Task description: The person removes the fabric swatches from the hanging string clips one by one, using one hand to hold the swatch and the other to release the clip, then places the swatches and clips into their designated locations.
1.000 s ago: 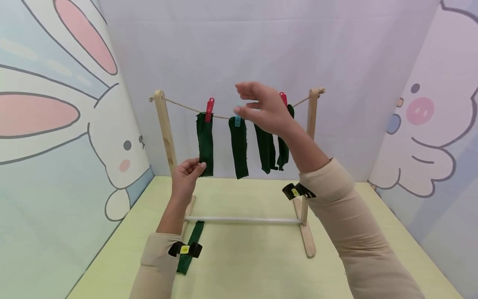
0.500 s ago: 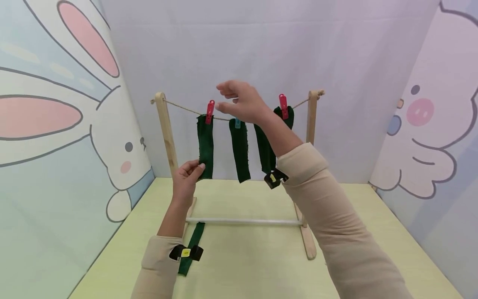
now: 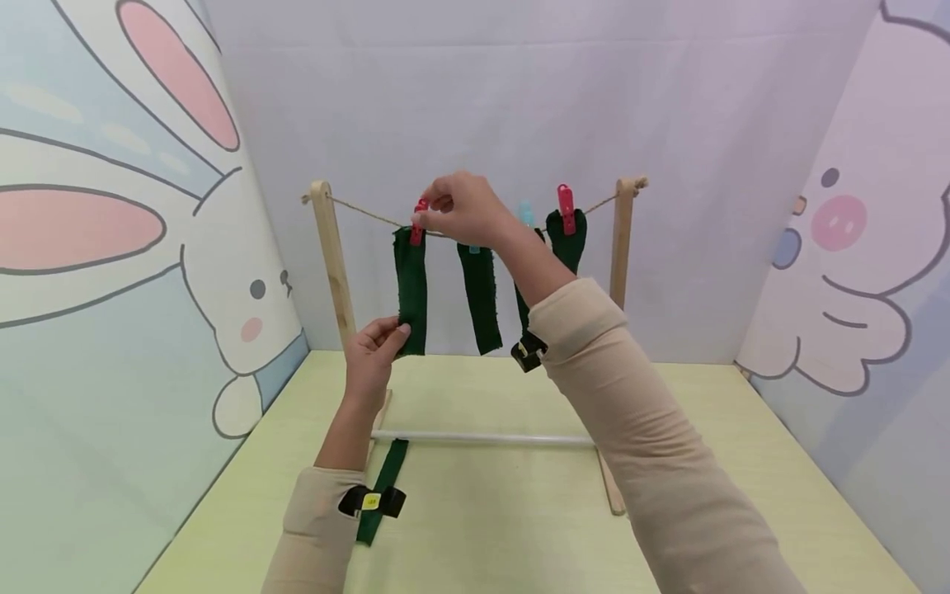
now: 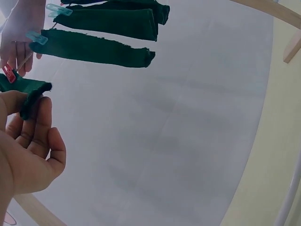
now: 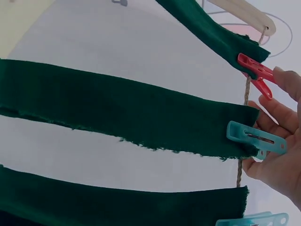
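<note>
On the left part of the rope hangs a dark green cloth strip (image 3: 411, 285), fixed by a red clothespin (image 3: 417, 234). My left hand (image 3: 369, 356) pinches the strip's lower end between thumb and fingers, as the left wrist view also shows. Up at the rope, my right hand (image 3: 466, 206) has the red clothespin's handles between its thumb and fingers. In the right wrist view the thumb meets one handle of the red clothespin (image 5: 256, 68), and the pin still bites the cloth. Beside that hand a blue clothespin (image 5: 249, 136) holds a second green strip (image 5: 127, 108).
Further right hang more green strips, one under another red clothespin (image 3: 566, 206). The rope runs between two wooden posts (image 3: 334, 256) joined low down by a white rod (image 3: 482, 438). A loose green strip (image 3: 389, 470) lies on the pale yellow table (image 3: 505, 528).
My right hand has moved left along the rope, from above the blue clothespin to the left red one, and its fingers have closed there. My left hand keeps holding the strip's end.
</note>
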The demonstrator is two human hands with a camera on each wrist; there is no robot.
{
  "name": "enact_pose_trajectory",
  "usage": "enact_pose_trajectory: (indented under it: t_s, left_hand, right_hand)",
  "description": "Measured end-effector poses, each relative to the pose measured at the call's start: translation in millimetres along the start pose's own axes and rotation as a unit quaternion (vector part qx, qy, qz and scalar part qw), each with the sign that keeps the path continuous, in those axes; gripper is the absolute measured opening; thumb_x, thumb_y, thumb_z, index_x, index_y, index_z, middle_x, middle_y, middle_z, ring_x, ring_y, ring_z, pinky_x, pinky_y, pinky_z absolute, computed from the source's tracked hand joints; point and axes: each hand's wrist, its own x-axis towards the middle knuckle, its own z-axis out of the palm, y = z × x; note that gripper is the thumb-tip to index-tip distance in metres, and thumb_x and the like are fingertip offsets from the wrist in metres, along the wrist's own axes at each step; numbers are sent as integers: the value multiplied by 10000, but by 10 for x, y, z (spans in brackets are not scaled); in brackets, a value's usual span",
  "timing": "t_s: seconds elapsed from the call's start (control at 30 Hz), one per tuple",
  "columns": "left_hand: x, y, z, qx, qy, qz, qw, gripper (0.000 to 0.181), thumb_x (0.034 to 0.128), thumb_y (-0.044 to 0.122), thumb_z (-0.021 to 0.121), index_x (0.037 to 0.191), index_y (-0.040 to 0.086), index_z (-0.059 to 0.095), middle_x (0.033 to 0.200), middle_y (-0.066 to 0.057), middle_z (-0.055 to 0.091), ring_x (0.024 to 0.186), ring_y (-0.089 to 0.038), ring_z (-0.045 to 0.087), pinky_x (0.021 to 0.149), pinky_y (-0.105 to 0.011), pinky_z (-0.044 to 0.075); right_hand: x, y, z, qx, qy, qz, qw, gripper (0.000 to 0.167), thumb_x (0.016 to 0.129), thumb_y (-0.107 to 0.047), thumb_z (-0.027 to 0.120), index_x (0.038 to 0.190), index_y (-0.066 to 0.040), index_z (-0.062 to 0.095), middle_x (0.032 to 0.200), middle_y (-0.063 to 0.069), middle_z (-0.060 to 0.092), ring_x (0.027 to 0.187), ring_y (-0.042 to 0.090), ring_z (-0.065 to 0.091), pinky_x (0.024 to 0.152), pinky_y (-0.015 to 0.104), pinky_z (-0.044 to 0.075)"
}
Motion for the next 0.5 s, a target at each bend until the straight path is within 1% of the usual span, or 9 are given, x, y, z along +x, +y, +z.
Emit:
enact_pose_trajectory:
  t_s: [0.07,0.13,0.27,0.4,0.47,0.5]
  left_hand:
    - [1,-2,2,31,14,-16,10000,68,902,36,599,954,31,643,820,5,647,776,-118,599,728,-227,498]
    - [2,-8,-4,80,10,-46,10000,83,904,45,601,973,14,636,825,7,643,784,-122,592,736,-227,494]
    - [-3,-9,-9,225,41,-136,9996,131,901,64,612,1005,-16,623,824,11,630,789,-126,577,746,-224,488]
    - [0,3,7,370,56,-166,9992,199,896,83,627,1043,-49,608,814,16,621,775,-125,565,738,-219,489]
    - [8,8,20,406,61,-156,9990,222,890,88,635,1053,-60,604,806,13,619,762,-123,565,729,-218,493]
    - [10,11,27,409,65,-156,9990,224,887,89,640,1051,-60,605,803,10,618,755,-123,566,725,-218,495]
  right_hand:
    - [-8,7,2,205,93,-54,9997,277,896,-226,633,1083,-23,643,975,63,623,886,156,555,760,248,456]
    - [-14,13,6,373,164,-101,9991,266,888,-210,645,1068,-14,647,937,60,628,850,149,559,740,247,459]
    - [-30,10,14,654,223,-107,9976,278,882,-184,653,1089,1,642,942,61,641,840,145,572,742,243,466]
    - [-46,-20,-1,1144,277,47,9930,292,875,-149,662,1114,14,624,943,65,639,832,149,577,750,232,472]
    - [-52,-36,-18,1309,315,91,9908,278,867,-138,672,1097,12,628,928,64,635,819,152,575,750,227,472]
    - [-58,-44,-27,1305,347,72,9908,267,864,-136,675,1082,11,632,920,64,635,811,153,573,749,226,471]
